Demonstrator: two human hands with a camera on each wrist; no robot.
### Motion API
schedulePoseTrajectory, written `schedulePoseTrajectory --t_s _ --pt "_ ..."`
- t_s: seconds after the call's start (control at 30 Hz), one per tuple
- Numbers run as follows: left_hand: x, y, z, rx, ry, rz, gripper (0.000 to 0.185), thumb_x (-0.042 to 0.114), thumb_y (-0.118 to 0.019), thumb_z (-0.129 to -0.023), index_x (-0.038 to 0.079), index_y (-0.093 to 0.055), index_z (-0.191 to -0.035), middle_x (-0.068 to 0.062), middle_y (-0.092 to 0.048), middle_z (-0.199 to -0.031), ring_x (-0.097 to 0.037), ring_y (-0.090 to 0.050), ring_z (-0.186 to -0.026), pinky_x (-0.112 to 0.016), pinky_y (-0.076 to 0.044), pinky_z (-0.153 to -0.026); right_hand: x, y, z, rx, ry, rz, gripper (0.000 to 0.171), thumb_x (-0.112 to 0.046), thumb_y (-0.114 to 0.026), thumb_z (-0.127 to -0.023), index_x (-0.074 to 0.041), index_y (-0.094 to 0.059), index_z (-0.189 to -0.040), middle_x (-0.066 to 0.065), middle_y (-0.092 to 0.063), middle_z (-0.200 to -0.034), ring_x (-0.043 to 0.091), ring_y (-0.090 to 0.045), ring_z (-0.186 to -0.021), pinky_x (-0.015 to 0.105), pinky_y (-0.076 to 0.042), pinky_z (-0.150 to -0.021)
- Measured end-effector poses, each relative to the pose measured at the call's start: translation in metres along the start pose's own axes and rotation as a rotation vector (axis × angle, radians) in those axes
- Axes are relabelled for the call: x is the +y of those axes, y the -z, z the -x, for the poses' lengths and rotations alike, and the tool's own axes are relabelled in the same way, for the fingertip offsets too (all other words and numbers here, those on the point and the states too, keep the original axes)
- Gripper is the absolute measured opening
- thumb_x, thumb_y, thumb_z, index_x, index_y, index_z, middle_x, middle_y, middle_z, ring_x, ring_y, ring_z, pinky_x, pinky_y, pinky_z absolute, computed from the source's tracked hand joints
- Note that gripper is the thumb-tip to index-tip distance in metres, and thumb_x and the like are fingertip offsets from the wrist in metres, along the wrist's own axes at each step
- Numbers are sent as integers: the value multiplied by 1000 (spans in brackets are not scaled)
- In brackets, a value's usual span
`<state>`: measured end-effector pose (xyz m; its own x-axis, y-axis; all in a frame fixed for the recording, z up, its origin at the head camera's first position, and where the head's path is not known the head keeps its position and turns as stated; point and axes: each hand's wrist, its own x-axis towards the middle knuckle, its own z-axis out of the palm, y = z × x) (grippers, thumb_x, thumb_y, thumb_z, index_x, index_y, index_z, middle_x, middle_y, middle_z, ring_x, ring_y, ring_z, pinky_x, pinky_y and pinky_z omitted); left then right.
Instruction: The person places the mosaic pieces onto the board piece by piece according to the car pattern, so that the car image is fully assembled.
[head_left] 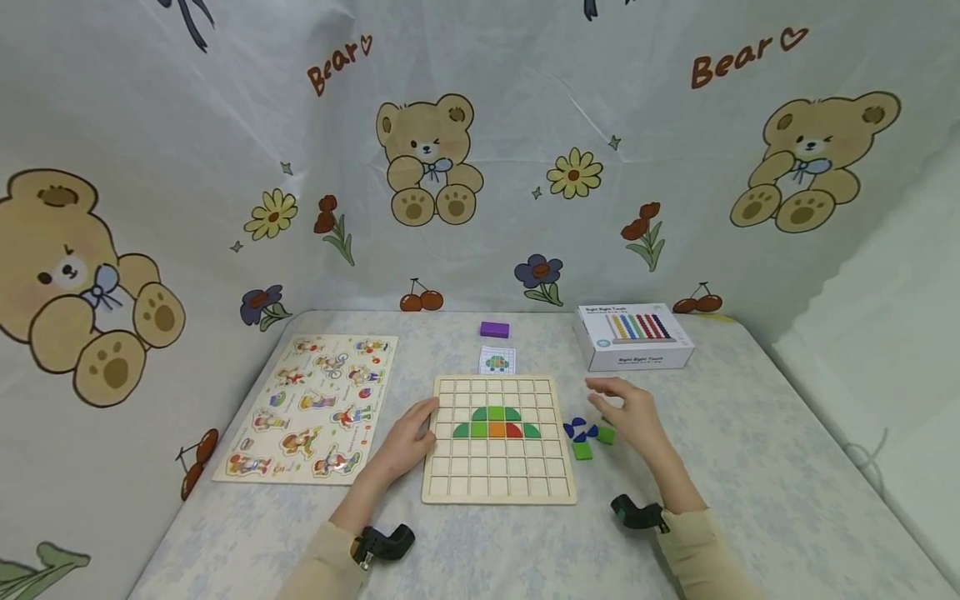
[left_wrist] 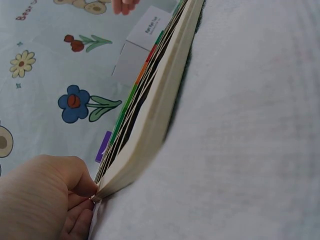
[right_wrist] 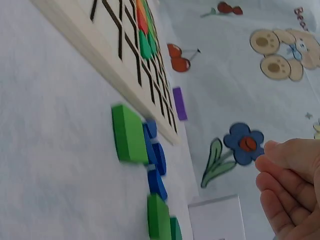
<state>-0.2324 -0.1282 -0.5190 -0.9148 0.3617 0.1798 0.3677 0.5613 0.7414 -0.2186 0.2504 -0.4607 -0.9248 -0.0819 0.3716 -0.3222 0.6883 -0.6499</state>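
A wooden grid board (head_left: 498,485) lies in the middle of the table, with green, orange and red pieces set in its cells as a car-like shape. My left hand (head_left: 405,439) grips the board's left edge; in the left wrist view its thumb and fingers (left_wrist: 77,175) pinch the rim. Above the table, right of the board, hovers my right hand (head_left: 633,418), fingers loosely bent with nothing between them. Below and left of it lie several small blue pieces (head_left: 579,422) and green square blocks (head_left: 582,451), seen closer as a green block (right_wrist: 131,134) beside the board.
Behind the board sits a small pattern card (head_left: 497,361), with a purple block (head_left: 495,330) farther back. A white box (head_left: 633,337) stands at the back right. To the left lies a wooden picture puzzle (head_left: 303,408). A bear-print curtain (head_left: 502,233) rises behind the table.
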Motion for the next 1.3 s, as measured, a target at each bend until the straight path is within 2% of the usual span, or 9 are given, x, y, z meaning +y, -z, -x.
schedulePoseTrajectory --t_s 0.17,0.3,0.57,0.73,0.93,1.3 --pt "2 0 1 0 -7 3 58 0 -53 -87 -5 -37 -142 -20 -37 -144 -33 -31 -134 -45 -28 -108 27 30 5 109 -129 49 27 -12 -62 -91 -2 -66 -116 17 -64 -114 35 -59 -100 51 -48 -84" --pt "3 0 1 2 -8 6 58 0 -52 -87 -6 -36 -142 -20 -37 -144 -33 -31 -135 -45 -27 -108 44 41 10 149 -184 66 27 -12 -61 -92 -1 -65 -116 18 -64 -113 35 -59 -100 49 -47 -85" --pt "1 0 1 5 -10 16 58 0 -52 -86 -6 -37 -142 -20 -37 -144 -33 -31 -134 -46 -28 -108 67 26 13 78 -254 107 31 -14 -65 -89 0 -64 -117 20 -63 -113 37 -57 -103 51 -45 -87" --pt "0 0 0 -2 -5 13 58 2 -52 -86 -5 -37 -142 -19 -37 -144 -33 -31 -135 -46 -28 -107 80 14 14 81 -204 174 30 -11 -69 -85 2 -66 -112 20 -66 -105 36 -60 -99 50 -46 -85" --pt "0 1 -1 -1 2 0 58 1 -53 -87 -3 -37 -143 -18 -37 -145 -32 -30 -135 -44 -28 -108 81 11 14 116 -144 188 23 -7 -69 -84 3 -68 -104 19 -67 -97 36 -62 -92 49 -48 -81" --pt "1 0 0 5 -7 16 58 1 -53 -86 -5 -37 -142 -19 -37 -144 -33 -31 -134 -46 -28 -108 78 12 13 -2 -105 202 30 -6 -70 -83 2 -67 -111 18 -66 -105 36 -59 -100 50 -46 -87"
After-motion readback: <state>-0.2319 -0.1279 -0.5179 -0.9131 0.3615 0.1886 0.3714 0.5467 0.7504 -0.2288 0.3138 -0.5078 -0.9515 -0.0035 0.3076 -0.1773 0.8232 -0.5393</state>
